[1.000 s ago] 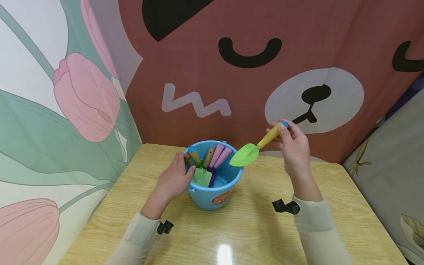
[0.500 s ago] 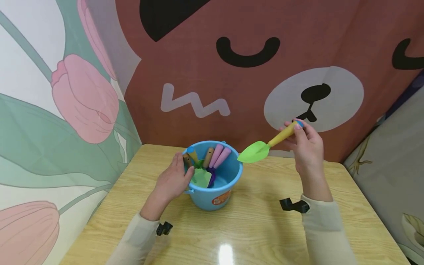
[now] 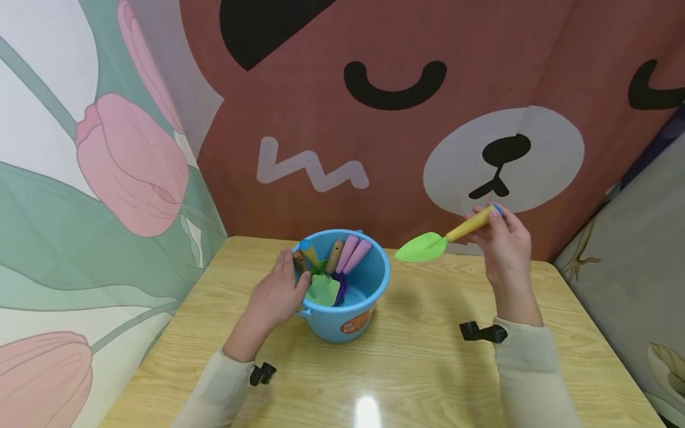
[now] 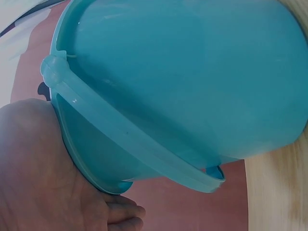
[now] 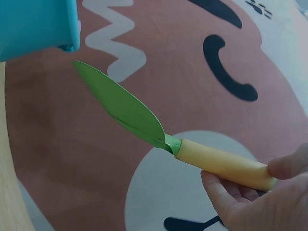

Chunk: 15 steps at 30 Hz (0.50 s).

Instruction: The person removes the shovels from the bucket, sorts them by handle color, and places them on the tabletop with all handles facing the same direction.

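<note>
My right hand (image 3: 508, 249) pinches a toy trowel (image 3: 425, 247) by the blue end of its yellow handle. Its green blade points left, above the table and to the right of a blue bucket (image 3: 374, 291). In the right wrist view the trowel (image 5: 125, 108) shows whole, with thumb and fingers on its handle. My left hand (image 3: 273, 291) rests on the bucket's left rim, fingers straight. The left wrist view shows that palm (image 4: 43, 168) against the rim and the bucket's handle (image 4: 125, 134) hanging down. Several garden tools with brown, yellow and pink handles (image 3: 355, 255) stand inside.
The bucket stands on a light wooden table (image 3: 417, 368). Behind it hangs a brown cloth (image 3: 321, 208) with a bear face. A flower-print cloth (image 3: 134, 166) borders the left, and a pale cloth (image 3: 631, 249) borders the right.
My right hand has moved to the right with the trowel, whose blade has gone from over the bucket's rim to clear of it. The left hand stays on the rim.
</note>
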Each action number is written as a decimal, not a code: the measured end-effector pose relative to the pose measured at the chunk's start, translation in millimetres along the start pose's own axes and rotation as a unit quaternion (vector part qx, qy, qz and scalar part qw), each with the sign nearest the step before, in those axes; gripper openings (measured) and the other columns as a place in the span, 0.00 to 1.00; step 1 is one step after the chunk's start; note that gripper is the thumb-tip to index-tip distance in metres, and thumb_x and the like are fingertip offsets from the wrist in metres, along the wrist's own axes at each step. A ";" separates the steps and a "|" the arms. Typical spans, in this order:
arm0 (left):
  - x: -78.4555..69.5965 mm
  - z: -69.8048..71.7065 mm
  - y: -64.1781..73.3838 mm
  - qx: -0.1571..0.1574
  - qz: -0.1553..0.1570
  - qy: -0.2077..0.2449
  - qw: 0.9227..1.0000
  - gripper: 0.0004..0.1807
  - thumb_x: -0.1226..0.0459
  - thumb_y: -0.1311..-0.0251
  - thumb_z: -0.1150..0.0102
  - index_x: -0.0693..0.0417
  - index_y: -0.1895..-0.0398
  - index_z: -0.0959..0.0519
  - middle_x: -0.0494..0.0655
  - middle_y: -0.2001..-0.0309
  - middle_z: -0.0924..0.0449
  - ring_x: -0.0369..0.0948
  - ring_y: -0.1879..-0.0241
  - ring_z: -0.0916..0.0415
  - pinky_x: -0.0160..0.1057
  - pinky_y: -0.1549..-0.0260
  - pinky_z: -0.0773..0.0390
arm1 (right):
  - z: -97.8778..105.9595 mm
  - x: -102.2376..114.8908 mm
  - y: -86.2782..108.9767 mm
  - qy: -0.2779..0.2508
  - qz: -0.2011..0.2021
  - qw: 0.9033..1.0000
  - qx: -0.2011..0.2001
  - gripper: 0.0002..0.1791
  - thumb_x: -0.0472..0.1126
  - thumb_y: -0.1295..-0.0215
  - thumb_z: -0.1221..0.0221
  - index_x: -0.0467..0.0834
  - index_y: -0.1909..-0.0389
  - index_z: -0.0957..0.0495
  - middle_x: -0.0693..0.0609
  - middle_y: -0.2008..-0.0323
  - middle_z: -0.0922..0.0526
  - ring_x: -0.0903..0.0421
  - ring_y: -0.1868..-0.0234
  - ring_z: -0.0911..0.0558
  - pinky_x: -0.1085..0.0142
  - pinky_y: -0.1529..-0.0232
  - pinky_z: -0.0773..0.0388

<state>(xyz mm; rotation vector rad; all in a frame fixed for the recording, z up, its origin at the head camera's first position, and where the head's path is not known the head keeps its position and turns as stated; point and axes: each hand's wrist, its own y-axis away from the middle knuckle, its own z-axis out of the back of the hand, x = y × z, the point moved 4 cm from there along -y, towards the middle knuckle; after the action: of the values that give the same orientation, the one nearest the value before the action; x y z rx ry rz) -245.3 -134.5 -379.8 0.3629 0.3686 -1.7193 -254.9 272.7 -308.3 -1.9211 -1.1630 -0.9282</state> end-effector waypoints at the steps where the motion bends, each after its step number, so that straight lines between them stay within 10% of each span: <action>1: 0.2 0.1 0.0 -0.001 0.000 -0.001 1.000 0.45 0.44 0.23 0.64 0.70 0.21 0.59 0.66 0.20 0.59 0.58 0.22 0.53 0.59 0.30 0.38 | 2.7 -1.6 -1.0 -0.004 -0.003 1.000 -0.003 0.16 0.41 0.26 0.43 0.37 0.43 0.26 0.45 0.53 0.17 0.53 0.57 0.11 0.62 0.60 0.13; 15: 0.5 -0.2 -1.0 -0.004 -0.002 -0.004 1.000 0.45 0.44 0.23 0.63 0.70 0.21 0.58 0.65 0.20 0.58 0.58 0.22 0.52 0.60 0.31 0.36 | 45.7 -27.5 -17.8 -0.114 -0.050 0.991 -0.054 0.18 0.42 0.27 0.43 0.39 0.41 0.25 0.42 0.48 0.17 0.48 0.48 0.14 0.55 0.49 0.18</action>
<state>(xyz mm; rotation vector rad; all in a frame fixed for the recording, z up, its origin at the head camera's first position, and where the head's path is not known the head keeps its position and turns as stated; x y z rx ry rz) -246.4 -134.7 -380.2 0.3494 0.3694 -1.7221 -270.6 305.9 -351.0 -2.1156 -1.3778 -0.8554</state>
